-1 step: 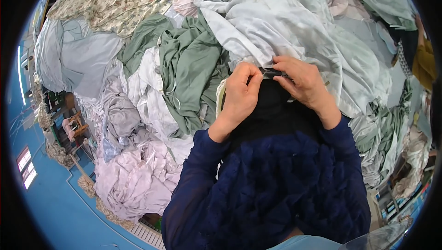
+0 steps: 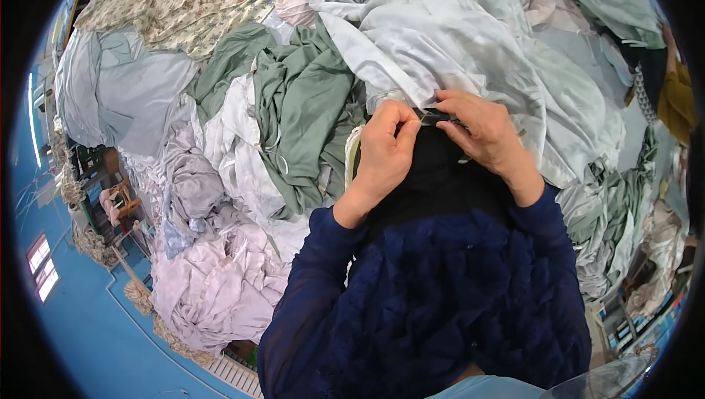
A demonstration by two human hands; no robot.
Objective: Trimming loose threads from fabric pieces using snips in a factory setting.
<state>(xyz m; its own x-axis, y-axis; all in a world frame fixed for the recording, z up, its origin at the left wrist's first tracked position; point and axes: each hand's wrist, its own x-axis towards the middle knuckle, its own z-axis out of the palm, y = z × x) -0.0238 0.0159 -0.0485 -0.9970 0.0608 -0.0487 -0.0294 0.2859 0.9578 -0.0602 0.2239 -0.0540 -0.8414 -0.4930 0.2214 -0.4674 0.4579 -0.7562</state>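
Both my hands are close together over the dark cloth of my lap, at the near edge of a big pale, whitish sheet (image 2: 448, 46). My right hand (image 2: 486, 133) is closed on a slim black tool (image 2: 438, 116) with a light, shiny tip pointing left; its exact kind does not show. Thumb and forefinger of my left hand (image 2: 385, 143) are pinched together right beside that tip. Whatever lies in that pinch is too small or hidden to name. Left of my left hand spreads a crumpled green cloth (image 2: 305, 105) with white edging.
Heaped fabric surrounds me: a floral cloth (image 2: 176, 2) far left, a blue-grey one (image 2: 121, 83) below it, a pale pink pile (image 2: 220, 285) near left, green and white cloth (image 2: 606, 223) at right. Another person's mustard-coloured clothing (image 2: 677, 102) shows at the right edge. Blue floor (image 2: 132, 355) lies lower left.
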